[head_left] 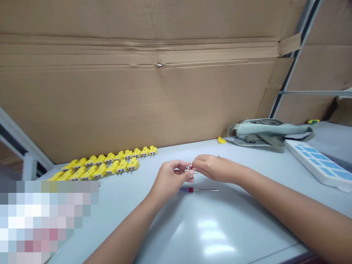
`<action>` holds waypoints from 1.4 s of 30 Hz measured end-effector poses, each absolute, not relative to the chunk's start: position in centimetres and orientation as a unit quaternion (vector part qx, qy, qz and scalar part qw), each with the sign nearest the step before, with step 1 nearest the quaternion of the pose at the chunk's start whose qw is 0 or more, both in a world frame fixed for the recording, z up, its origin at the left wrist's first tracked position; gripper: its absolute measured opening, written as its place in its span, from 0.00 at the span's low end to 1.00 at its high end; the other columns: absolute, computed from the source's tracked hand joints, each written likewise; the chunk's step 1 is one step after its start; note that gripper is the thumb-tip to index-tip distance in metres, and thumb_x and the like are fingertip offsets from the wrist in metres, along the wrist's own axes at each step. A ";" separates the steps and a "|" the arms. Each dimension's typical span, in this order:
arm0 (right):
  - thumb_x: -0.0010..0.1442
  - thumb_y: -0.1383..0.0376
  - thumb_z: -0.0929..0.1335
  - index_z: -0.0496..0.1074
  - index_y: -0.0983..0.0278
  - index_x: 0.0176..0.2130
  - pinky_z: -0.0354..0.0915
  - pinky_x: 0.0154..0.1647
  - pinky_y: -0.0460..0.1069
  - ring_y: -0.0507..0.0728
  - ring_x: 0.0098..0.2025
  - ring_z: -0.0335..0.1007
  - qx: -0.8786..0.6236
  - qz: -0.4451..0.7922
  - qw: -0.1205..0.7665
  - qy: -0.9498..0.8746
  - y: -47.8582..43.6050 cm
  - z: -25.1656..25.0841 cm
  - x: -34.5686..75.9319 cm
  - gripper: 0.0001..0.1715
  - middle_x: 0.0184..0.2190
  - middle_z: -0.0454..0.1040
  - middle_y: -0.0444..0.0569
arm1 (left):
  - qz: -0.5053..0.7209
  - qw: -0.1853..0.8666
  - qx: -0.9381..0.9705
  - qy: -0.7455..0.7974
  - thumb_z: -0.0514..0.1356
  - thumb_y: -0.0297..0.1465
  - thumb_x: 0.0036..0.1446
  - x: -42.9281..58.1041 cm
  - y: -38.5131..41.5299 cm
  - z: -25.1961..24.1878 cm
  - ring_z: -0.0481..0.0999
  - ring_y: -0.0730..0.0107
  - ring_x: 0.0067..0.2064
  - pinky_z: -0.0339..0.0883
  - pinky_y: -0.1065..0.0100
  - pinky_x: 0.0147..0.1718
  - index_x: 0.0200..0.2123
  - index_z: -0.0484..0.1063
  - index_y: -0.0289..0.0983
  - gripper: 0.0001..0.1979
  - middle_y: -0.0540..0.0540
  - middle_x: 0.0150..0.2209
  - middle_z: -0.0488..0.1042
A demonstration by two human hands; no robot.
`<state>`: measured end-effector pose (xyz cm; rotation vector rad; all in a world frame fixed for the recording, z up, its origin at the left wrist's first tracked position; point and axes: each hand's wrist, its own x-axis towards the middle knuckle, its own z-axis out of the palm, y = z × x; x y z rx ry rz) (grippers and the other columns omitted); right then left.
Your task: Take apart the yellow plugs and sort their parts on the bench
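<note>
Between thumb and fingers, my left hand [171, 179] pinches a small white plastic part [187, 169]. The fingertips of my right hand [211, 168] are closed together against the right side of that part, where a small red piece [191, 168] shows. The fingers hide most of both pieces, and I cannot tell how they are joined. Just below the hands, a screwdriver [205, 190] lies on the table, its thin metal shaft pointing right. My left hand partly covers its clear and red handle.
Several yellow plugs [100, 170] stand in two rows at the back left. A yellow piece [221, 140] lies near the cardboard wall [154, 106]. At right are a grey-green bag [264, 130] and a white tray with blue compartments [320, 163]. The lower left is pixelated.
</note>
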<state>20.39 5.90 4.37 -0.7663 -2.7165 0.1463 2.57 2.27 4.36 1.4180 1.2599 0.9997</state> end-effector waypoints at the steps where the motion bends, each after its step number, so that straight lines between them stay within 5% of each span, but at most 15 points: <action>1: 0.65 0.65 0.56 0.67 0.66 0.32 0.56 0.30 0.45 0.52 0.30 0.60 -0.263 0.078 0.164 -0.948 6.0 4.2 20.5 0.16 0.28 0.66 0.48 | 0.404 0.467 0.596 0.514 0.64 0.27 0.45 2.5 2.2 4.3 0.77 0.71 0.27 0.69 0.71 0.28 0.29 0.72 0.34 0.05 0.48 0.30 0.75; 9: 0.62 0.56 0.60 0.65 0.65 0.30 0.49 0.23 0.42 0.48 0.23 0.49 -0.262 0.351 0.196 -0.877 7.0 3.4 20.9 0.17 0.21 0.54 0.39 | 0.397 0.394 0.696 0.451 0.63 0.28 0.45 1.7 2.6 3.5 0.73 0.72 0.27 0.63 0.74 0.24 0.25 0.70 0.35 0.04 0.50 0.24 0.74; 16: 0.62 0.59 0.59 0.65 0.65 0.27 0.51 0.27 0.43 0.49 0.26 0.53 -0.266 0.247 0.233 -0.902 6.3 3.7 20.4 0.16 0.22 0.59 0.41 | 0.401 0.415 0.694 0.430 0.64 0.26 0.43 1.0 3.7 3.1 0.73 0.73 0.27 0.64 0.74 0.26 0.25 0.70 0.35 0.04 0.50 0.23 0.75; 29: 0.62 0.60 0.60 0.65 0.66 0.29 0.50 0.26 0.43 0.48 0.25 0.50 -0.268 0.333 0.223 -0.876 6.2 3.7 20.2 0.15 0.22 0.57 0.40 | 0.359 0.621 0.529 0.454 0.71 0.32 0.35 0.6 3.8 3.4 0.79 0.68 0.29 0.72 0.66 0.36 0.31 0.72 0.35 0.18 0.51 0.27 0.77; 42: 0.62 0.59 0.59 0.66 0.66 0.31 0.55 0.29 0.44 0.49 0.27 0.55 -0.237 0.285 0.226 -0.901 6.8 3.2 20.8 0.15 0.25 0.62 0.43 | 0.363 0.647 0.494 0.454 0.73 0.30 0.32 0.6 3.7 3.2 0.79 0.69 0.30 0.72 0.65 0.40 0.30 0.71 0.34 0.19 0.52 0.29 0.74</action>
